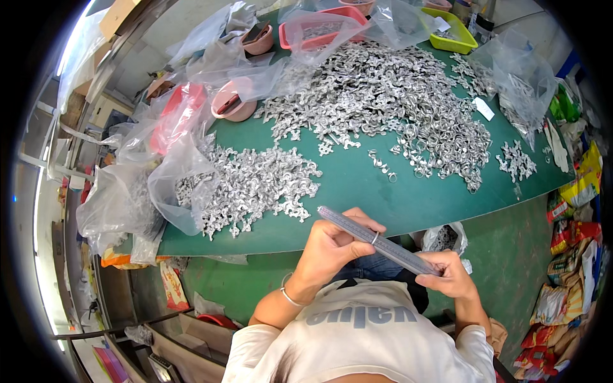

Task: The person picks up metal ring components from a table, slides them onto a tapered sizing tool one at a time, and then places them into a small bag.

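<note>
A long grey ring mandrel (401,253) with fine markings slants across in front of me, past the near table edge. A thin silver ring (375,238) sits around its shaft. My left hand (335,246) is closed about the mandrel, thumb and index fingertips at the ring on either side. At the lower right end, my right hand (448,274) grips the mandrel with fingers wrapped round it. Beyond them on the green table, silver metal rings (447,137) lie in a loose heap. A few loose rings (383,165) lie nearer my hands.
Small silver castings form a large pile (377,80) and a left pile (255,185) on the green table (357,191). Plastic bags (121,198) crowd the left side. Pink bowls (236,112), a red tray (325,25) and a yellow-green basket (453,35) stand behind. Colourful sacks (562,287) line the right.
</note>
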Demonstrator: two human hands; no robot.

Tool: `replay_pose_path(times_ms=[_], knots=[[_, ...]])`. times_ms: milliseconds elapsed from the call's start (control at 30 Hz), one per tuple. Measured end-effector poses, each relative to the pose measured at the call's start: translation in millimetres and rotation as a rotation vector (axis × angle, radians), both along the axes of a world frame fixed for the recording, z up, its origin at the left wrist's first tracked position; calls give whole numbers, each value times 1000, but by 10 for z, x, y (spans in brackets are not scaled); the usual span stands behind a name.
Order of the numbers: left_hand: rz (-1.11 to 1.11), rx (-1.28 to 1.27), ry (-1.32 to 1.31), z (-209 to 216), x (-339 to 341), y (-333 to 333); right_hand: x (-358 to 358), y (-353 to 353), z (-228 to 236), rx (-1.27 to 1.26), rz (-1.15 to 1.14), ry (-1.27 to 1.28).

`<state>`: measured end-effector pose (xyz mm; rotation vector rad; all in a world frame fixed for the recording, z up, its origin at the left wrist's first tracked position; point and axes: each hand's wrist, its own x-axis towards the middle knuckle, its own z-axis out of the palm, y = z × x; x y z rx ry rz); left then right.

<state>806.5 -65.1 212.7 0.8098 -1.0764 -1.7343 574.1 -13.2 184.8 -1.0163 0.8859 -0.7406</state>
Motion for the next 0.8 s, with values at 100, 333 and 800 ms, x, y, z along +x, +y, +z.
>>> replay_pose_path(times_ms=[100, 333, 800], knots=[[4, -17, -3, -3, 2, 5, -4, 1, 12, -26, -17, 33], [27, -31, -2, 0, -5, 25, -59, -19, 78, -175, 58, 157], [-35, 19, 28, 56, 1, -20, -60, -21, 159, -117, 31, 101]])
